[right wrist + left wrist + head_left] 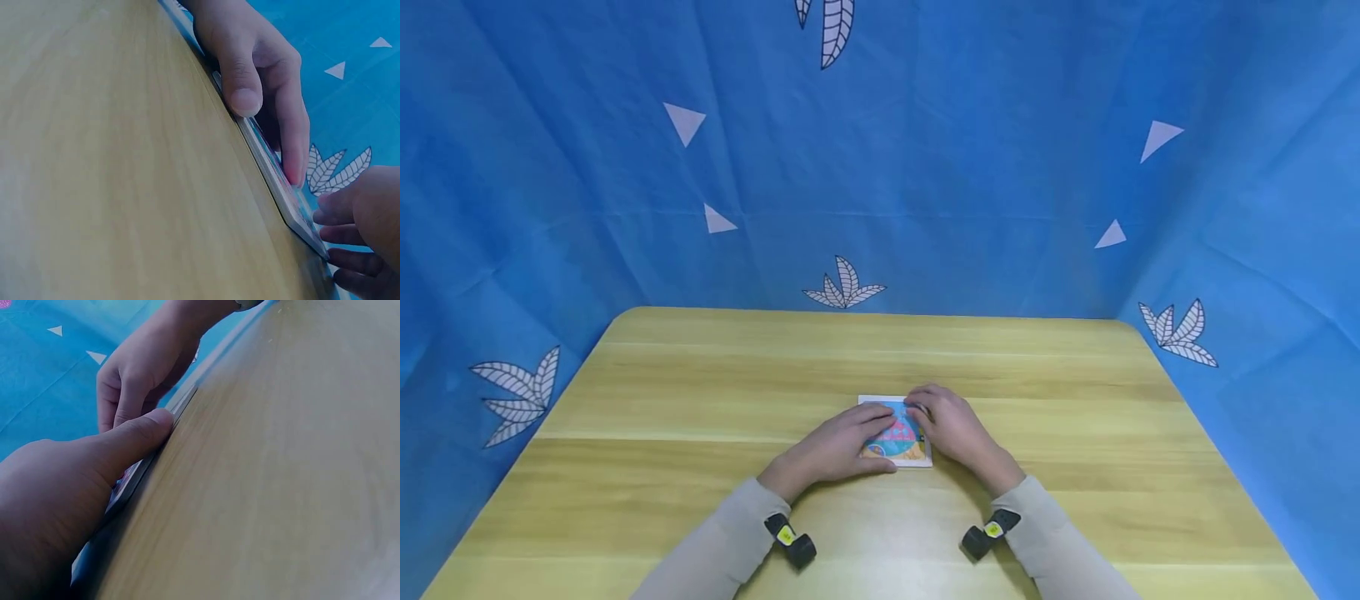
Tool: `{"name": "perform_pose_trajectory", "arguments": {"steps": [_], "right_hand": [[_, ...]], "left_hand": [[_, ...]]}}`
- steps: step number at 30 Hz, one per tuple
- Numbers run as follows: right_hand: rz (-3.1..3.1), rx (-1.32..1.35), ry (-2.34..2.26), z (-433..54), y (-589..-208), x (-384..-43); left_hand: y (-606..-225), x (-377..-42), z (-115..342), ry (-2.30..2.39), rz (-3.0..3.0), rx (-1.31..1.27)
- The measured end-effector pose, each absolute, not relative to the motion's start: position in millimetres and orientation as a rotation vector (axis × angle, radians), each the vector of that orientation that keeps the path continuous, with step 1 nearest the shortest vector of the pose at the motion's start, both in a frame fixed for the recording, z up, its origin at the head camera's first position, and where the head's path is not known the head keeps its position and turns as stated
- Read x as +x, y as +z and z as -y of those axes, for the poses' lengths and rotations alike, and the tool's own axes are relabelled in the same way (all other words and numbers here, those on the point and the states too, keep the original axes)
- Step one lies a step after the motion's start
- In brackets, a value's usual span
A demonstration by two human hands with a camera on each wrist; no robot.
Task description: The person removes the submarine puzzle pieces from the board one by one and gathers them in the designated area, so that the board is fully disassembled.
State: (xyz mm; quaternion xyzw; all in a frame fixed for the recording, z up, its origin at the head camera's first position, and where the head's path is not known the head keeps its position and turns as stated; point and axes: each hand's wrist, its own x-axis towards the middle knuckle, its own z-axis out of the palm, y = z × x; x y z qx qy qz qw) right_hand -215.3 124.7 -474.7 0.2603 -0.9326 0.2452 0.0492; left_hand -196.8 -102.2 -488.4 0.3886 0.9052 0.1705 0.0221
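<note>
A small square picture board (904, 447) with a white border and a pink, blue and yellow picture lies flat on the table. My left hand (838, 443) holds it from the left, thumb along the near edge and fingers over the picture. At its upper right corner my right hand (953, 423) grips the board with curled fingers, thumb over the picture. Parts of the picture are hidden beneath both hands. In the right wrist view the thin side of the board (275, 181) shows, with the right fingers (353, 237) at its end.
The wood-grain table (700, 392) spreads around both arms. Behind and beside it hangs a blue cloth (925, 167) with white leaves and triangles. Each sleeve carries a small black wrist camera (793, 542).
</note>
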Motion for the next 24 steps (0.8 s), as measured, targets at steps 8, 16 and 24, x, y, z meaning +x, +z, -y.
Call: {"name": "perform_pose_trajectory", "arguments": {"steps": [8,16,24], "right_hand": [[2.868,0.779,0.624,-117.8,-467.7,-208.3],[2.889,0.798,0.368,-102.7,-463.9,-203.8],[2.875,0.733,0.501,-105.9,-466.9,-210.1]], "left_hand": [[-492.6,-196.8,102.6,0.524,-2.828,1.228],[-493.5,-196.1,104.8,0.539,-2.838,1.214],[-494.2,-197.3,102.4,0.527,-2.886,1.254]]}}
